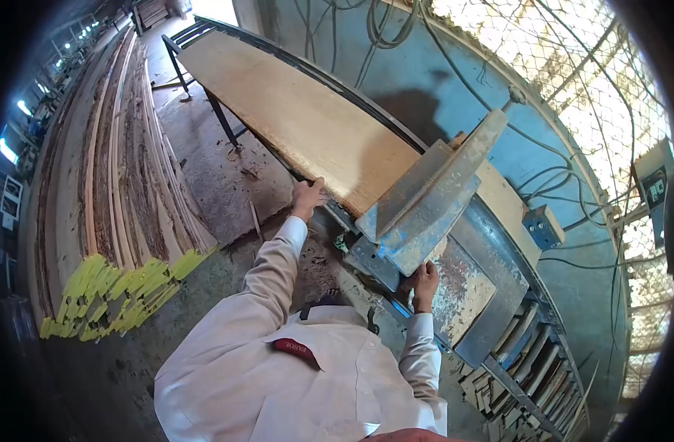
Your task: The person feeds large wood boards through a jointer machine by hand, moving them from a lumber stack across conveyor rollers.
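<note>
A long wide wooden board (300, 110) lies on the machine's metal table, running from the far upper left toward the blue-grey saw housing (440, 206). At the board's near edge is my left hand (309, 197), its fingers curled over that edge. My right hand (425, 286) is closed beside the lower front corner of the housing, above the metal bed. What its fingers grip, if anything, is hidden. The board's near end passes under or up against the housing; the blade, if there is one, does not show. A worn metal plate (466, 298) lies right of my right hand.
Stacked rough planks (123, 162) with yellow-painted ends stand on the floor at left. Wood offcuts (528, 353) lie on and below the frame at lower right. Cables (558, 184) hang along the blue wall (425, 88). A control box (655, 190) is at far right.
</note>
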Demonstrator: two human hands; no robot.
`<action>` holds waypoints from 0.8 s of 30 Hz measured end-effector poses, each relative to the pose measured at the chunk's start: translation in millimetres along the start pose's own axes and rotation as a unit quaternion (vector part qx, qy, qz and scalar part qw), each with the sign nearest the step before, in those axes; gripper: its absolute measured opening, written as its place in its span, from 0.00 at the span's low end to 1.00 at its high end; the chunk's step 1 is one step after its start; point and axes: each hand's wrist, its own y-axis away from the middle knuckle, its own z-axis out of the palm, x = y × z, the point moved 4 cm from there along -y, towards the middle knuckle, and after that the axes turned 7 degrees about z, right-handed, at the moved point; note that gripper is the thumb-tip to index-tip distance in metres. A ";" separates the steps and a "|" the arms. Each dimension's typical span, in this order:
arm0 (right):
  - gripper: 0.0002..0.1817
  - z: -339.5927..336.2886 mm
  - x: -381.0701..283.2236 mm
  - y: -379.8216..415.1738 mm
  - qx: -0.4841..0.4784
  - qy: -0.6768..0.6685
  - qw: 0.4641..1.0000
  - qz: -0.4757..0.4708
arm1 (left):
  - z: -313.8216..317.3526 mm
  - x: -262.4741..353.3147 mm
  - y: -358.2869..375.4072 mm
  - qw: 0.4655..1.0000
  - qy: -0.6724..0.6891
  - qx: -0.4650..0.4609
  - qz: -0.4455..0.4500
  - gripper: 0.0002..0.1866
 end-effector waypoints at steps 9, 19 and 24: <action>0.29 -17.2 -20.6 44.2 -0.015 -0.153 0.968 0.199 | -9.7 1.0 33.8 0.996 0.067 -0.056 -0.004 0.26; 0.26 -77.8 11.7 159.0 0.085 -0.158 0.971 0.159 | -10.3 -9.1 156.4 0.996 0.019 -0.086 -0.034 0.26; 0.23 -138.8 74.7 175.8 0.117 -0.174 0.968 0.136 | 18.4 -34.9 215.6 0.991 0.014 -0.127 -0.045 0.26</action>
